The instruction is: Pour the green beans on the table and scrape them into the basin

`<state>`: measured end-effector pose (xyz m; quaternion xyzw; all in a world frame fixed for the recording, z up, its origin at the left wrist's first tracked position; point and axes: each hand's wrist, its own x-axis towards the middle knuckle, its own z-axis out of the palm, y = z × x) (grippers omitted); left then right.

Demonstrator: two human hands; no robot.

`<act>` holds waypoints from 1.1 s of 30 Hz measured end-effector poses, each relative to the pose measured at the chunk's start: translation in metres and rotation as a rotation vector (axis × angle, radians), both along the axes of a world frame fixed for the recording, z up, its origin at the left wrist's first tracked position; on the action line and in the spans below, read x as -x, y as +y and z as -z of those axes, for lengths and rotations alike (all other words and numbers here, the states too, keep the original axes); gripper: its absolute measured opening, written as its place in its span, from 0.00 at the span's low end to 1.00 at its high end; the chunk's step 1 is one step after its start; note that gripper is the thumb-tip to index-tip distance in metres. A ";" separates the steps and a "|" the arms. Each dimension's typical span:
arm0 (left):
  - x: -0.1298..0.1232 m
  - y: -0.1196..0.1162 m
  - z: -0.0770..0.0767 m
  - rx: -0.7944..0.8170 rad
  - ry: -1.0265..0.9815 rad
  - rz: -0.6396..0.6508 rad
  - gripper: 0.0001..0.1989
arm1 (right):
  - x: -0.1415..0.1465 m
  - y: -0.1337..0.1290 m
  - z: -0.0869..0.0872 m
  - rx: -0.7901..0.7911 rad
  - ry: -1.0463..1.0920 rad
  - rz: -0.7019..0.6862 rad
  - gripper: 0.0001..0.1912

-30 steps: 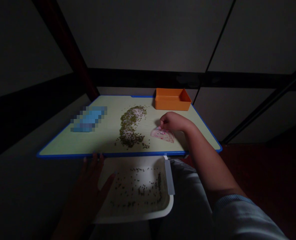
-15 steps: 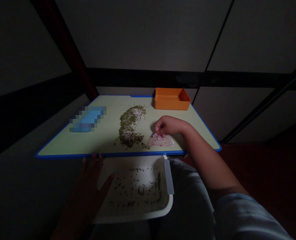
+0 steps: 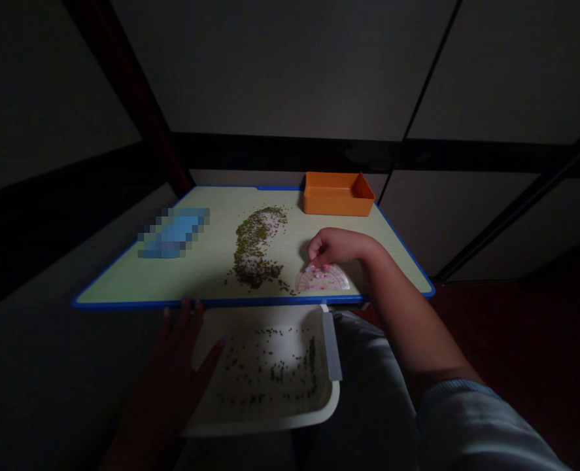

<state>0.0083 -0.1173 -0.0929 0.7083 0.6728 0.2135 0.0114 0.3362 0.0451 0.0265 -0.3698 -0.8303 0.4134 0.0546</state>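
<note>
**Right grip [image 3: 331, 246] pinching protractor [image 3: 323, 281]**

Bottom left: your left grip [image 3: 172, 373], fingers spread over one white bin [image 3: 331, 407], maybe steadying it; can't tell if it clamps the rim. Bin sits bottom center, against the counter [image 3: 211, 275]'s near edge, likely to contain loose bits; dark grains [image 3: 277, 374] inside, uncounted. Right of center, your right grip is closed on one pink protractor by its curved far side, likely leaving the straight side free. Center: one grain heap [image 3: 251, 243], few strays toward the protractor. Left: one blurred blue item [image 3: 174, 232]. Far: one orange box [image 3: 339, 205], likely out of your way.
</note>
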 end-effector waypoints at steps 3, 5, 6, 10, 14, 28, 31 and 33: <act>0.000 0.000 -0.001 0.021 -0.007 -0.006 0.38 | 0.000 0.001 0.002 0.027 -0.006 -0.029 0.08; 0.000 0.000 -0.002 0.025 -0.009 -0.009 0.38 | 0.001 0.001 0.002 0.039 -0.011 -0.044 0.07; -0.001 0.000 -0.003 0.025 -0.010 -0.011 0.37 | 0.001 0.000 0.002 0.044 -0.012 -0.051 0.07; -0.002 0.001 -0.003 0.024 -0.011 -0.011 0.38 | 0.002 -0.001 0.002 0.053 -0.010 -0.062 0.08; 0.000 0.000 -0.001 0.022 -0.011 -0.014 0.38 | 0.001 -0.001 0.001 0.043 -0.020 -0.062 0.09; 0.002 0.000 0.003 -0.006 0.014 0.008 0.37 | 0.007 -0.002 0.005 -0.024 0.018 -0.066 0.09; 0.002 -0.001 0.002 0.002 0.017 0.002 0.37 | 0.008 -0.002 0.005 -0.035 0.023 -0.061 0.09; 0.001 -0.001 0.001 0.007 0.012 0.008 0.37 | 0.008 -0.003 0.004 -0.053 0.017 -0.044 0.10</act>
